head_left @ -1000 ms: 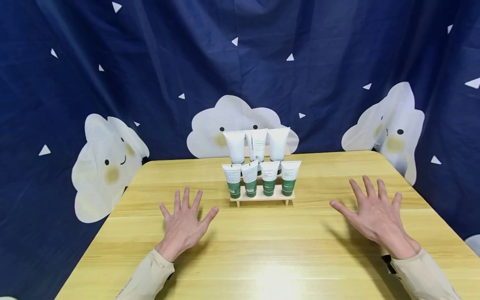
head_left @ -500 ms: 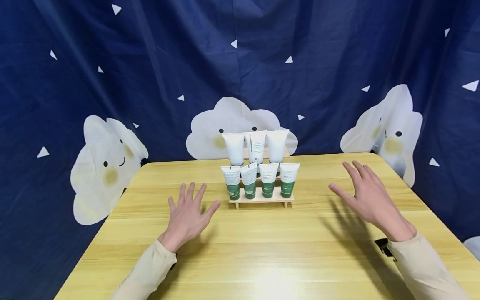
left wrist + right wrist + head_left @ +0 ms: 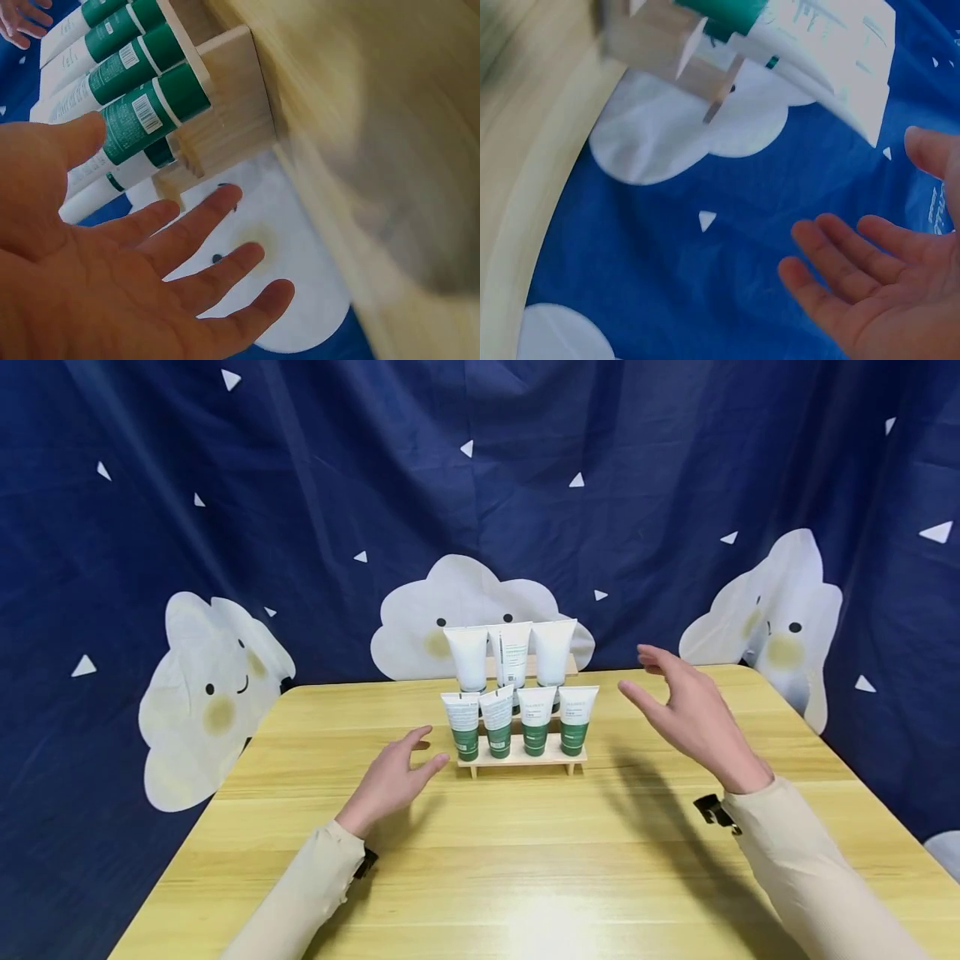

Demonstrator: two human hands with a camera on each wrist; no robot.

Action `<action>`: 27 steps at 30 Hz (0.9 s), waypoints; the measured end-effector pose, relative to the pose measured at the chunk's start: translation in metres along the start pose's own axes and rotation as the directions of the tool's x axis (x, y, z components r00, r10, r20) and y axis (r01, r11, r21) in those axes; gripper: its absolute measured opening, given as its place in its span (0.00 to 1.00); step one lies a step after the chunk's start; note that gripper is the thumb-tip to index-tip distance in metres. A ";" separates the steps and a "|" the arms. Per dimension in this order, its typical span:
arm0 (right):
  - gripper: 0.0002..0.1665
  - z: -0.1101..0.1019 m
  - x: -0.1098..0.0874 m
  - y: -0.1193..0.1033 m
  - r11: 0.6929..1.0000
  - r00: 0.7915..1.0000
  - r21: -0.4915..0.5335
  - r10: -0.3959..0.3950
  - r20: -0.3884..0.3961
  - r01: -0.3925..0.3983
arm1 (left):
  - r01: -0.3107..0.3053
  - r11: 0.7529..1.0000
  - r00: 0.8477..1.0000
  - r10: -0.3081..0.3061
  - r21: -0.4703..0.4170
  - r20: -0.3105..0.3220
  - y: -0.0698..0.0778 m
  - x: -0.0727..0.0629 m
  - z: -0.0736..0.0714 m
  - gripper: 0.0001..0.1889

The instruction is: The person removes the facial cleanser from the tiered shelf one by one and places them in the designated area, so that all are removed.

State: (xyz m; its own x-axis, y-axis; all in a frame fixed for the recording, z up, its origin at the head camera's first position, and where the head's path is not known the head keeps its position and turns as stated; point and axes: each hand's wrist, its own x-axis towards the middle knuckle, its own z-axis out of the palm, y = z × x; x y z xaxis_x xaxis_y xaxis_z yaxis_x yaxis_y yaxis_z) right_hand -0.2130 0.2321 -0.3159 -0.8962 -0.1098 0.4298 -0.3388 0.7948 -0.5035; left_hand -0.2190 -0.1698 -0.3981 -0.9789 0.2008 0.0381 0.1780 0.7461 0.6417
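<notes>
As it stands near the far side of a light wood-grain table [image 3: 525, 852], a stepped wooden display stand [image 3: 525, 761] bears four green-and-white squeeze tubes [image 3: 535, 727], green end down along its front step, with three mostly white tubes [image 3: 552, 653] behind them at twelve o'clock. At about eight o'clock from the stand, the left hand [image 3: 390, 781] hangs above the table, thumb and fingertips just beside the leftmost front tube [image 3: 465, 727]; the left wrist view shows its fingers apart and nearly straight, and barcodes [image 3: 146, 112] on two of the tubes. Out at three o'clock, the right hand [image 3: 693, 714] hovers farther from the stand, fingers gently bent side by side, thumb standing apart from them. Pale sleeves [image 3: 795, 852] cover the arms, with a black wrist device [image 3: 716, 812] showing beneath each cuff. Beyond the table hangs a navy curtain [image 3: 300, 485] scattered with white triangles, its cloud prints [image 3: 217, 710] appearing at nine o'clock from the stand, at twelve directly behind the tubes, and between two and three o'clock.
</notes>
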 end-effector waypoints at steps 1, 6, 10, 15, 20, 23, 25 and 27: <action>0.40 0.002 0.004 -0.002 1.000 1.000 0.020 -0.005 0.000 0.005 | 0.005 1.000 1.000 -0.005 -0.023 0.006 -0.001 0.003 0.001 0.35; 0.38 0.011 0.026 -0.007 0.993 0.998 0.118 0.014 0.067 -0.022 | 0.035 0.991 0.999 -0.034 -0.126 0.008 -0.004 0.014 0.005 0.30; 0.37 0.021 0.043 -0.008 0.986 0.990 0.159 0.036 0.140 -0.058 | 0.084 0.973 0.996 -0.082 -0.217 0.018 -0.005 0.019 0.009 0.27; 0.35 0.034 0.059 -0.011 0.973 0.982 0.213 0.044 0.183 -0.083 | 0.134 0.936 0.990 -0.113 -0.325 0.081 -0.006 0.024 0.014 0.27; 0.34 0.042 0.070 -0.013 0.950 0.971 0.280 0.076 0.227 -0.139 | 0.155 0.914 0.987 -0.124 -0.375 0.104 -0.008 0.028 0.019 0.24; 0.33 0.045 0.073 -0.014 0.939 0.963 0.298 0.097 0.253 -0.173 | 0.173 0.899 0.984 -0.138 -0.402 0.116 -0.009 0.030 0.021 0.22; 0.33 0.047 0.075 -0.015 0.936 0.959 0.299 0.107 0.263 -0.187 | 0.180 0.894 0.983 -0.144 -0.411 0.118 -0.009 0.032 0.022 0.21; 0.31 0.049 0.076 -0.016 0.936 0.957 0.296 0.111 0.269 -0.192 | 0.181 0.891 0.983 -0.145 -0.416 0.116 -0.009 0.033 0.024 0.20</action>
State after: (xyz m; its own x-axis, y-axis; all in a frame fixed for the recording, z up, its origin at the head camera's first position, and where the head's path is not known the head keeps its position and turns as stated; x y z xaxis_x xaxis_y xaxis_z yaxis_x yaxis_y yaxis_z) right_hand -0.2896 0.1817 -0.3119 -0.9721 -0.1770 0.1537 -0.2297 0.5880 -0.7755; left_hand -0.2504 -0.1551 -0.4212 -0.9761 0.1625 -0.1444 -0.0599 0.4376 0.8972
